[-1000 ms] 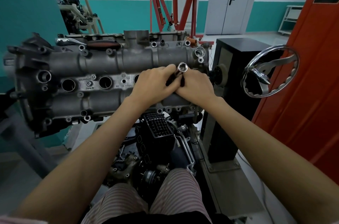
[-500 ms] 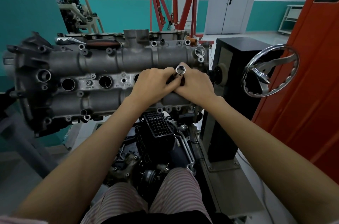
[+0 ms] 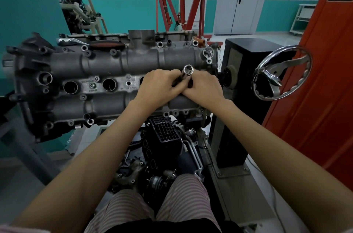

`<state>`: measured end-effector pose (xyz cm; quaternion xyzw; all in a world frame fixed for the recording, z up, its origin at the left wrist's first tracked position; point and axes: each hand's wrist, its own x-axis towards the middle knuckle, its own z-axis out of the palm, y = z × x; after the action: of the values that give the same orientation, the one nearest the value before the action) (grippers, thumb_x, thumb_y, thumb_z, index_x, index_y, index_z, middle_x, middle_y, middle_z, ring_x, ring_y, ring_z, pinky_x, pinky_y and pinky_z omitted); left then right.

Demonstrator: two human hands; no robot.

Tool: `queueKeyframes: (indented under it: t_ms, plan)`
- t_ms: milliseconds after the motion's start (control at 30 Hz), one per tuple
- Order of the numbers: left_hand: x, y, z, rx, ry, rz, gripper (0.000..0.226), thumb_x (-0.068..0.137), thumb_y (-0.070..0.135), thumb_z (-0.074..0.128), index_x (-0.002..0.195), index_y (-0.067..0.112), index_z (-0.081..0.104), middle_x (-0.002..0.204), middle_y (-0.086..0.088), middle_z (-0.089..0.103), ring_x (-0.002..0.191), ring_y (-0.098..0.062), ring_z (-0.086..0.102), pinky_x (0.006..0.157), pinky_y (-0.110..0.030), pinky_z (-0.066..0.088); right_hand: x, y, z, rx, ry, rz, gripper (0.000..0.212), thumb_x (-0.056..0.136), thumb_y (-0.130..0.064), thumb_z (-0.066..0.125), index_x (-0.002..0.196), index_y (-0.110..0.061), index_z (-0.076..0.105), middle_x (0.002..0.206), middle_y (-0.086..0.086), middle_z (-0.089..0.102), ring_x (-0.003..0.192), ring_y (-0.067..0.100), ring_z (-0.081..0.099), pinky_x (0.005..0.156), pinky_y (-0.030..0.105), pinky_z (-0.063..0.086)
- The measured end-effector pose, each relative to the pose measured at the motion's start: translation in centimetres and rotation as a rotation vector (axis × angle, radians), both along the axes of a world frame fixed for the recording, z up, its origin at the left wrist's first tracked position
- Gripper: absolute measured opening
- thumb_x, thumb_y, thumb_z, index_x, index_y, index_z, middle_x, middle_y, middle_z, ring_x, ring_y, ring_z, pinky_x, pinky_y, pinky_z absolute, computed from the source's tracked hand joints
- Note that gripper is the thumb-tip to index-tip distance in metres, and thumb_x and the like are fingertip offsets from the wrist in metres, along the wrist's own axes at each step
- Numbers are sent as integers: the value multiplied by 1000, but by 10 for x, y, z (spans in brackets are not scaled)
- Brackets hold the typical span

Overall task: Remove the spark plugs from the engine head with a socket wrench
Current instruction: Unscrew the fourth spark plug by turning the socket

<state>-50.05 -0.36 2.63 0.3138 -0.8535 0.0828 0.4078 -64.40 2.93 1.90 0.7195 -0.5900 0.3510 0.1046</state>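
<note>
The grey engine head [image 3: 107,64] lies across the stand in front of me, with open round plug wells [image 3: 109,84] along its middle. Both hands meet over a well near its right end. A chrome spark plug socket [image 3: 188,71] stands up between them, its open end toward me. My left hand [image 3: 160,87] and my right hand [image 3: 205,89] both grip its dark shaft from either side. The lower part of the tool is hidden by my fingers. A ratchet wrench with a red-black handle [image 3: 107,44] lies on the far edge of the head.
A chrome handwheel [image 3: 282,72] on a black stand [image 3: 238,87] sits right of the head. An orange cabinet [image 3: 321,99] fills the right side. A red engine crane [image 3: 172,7] stands behind. Below the head are black engine parts [image 3: 164,137] and my striped trouser legs.
The socket tip has shifted slightly left and down between my hands, and both hands have turned a little around it. The engine head has not moved.
</note>
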Motion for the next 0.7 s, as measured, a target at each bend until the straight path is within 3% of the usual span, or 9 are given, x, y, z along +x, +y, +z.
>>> queueKeyframes:
  t_ms: [67,133,267,333,433,500,600,700]
  plan:
    - [0,2,0,-4,-10,-19,44,84,46,39,75,6,57,57,-2,55,53,-24,52,47,-29,33,1,2,1,-9,5,8,31,79,-25,53,56,-29,32,52,-15,32,54,13,35,46,21,18]
    - [0,3,2,-3,-20,-24,40,77,46,36,80,8,49,60,1,53,53,-23,48,48,-28,29,3,3,3,20,54,9,35,79,-23,50,56,-30,25,53,-15,30,54,13,36,46,21,17]
    - [-1,2,2,-10,-35,-17,32,84,40,43,77,10,51,62,3,54,55,-24,52,48,-27,32,1,1,1,42,94,-17,15,81,-28,51,75,-21,40,60,-8,43,56,14,42,45,22,23]
    - [0,2,1,-25,-6,-29,29,87,32,54,66,14,45,53,1,49,49,-26,51,48,-26,29,1,-1,0,13,70,-16,21,82,-31,52,87,-12,46,66,-4,53,57,15,44,47,28,28]
    - [1,2,0,-4,8,-22,36,86,35,52,62,8,52,50,-5,53,49,-27,51,48,-28,31,1,0,-1,-8,21,-9,16,81,-30,55,74,-17,48,64,-5,51,61,15,43,48,27,25]
    - [1,4,1,9,-9,-34,39,85,41,44,70,7,55,55,-1,53,52,-24,51,48,-30,34,2,2,0,-17,2,4,26,80,-22,56,64,-28,36,57,-11,38,60,14,39,46,22,20]
    - [0,5,3,13,-31,-43,39,78,47,36,78,10,47,62,1,52,54,-22,47,48,-30,34,2,2,1,20,58,2,20,80,-22,54,70,-28,37,56,-14,33,59,13,40,47,19,19]
    - [0,2,1,0,-45,-14,33,87,40,46,80,8,53,64,2,54,57,-24,52,49,-30,34,0,-1,0,39,73,-23,16,82,-31,52,81,-17,43,61,-10,44,58,14,44,46,25,26]
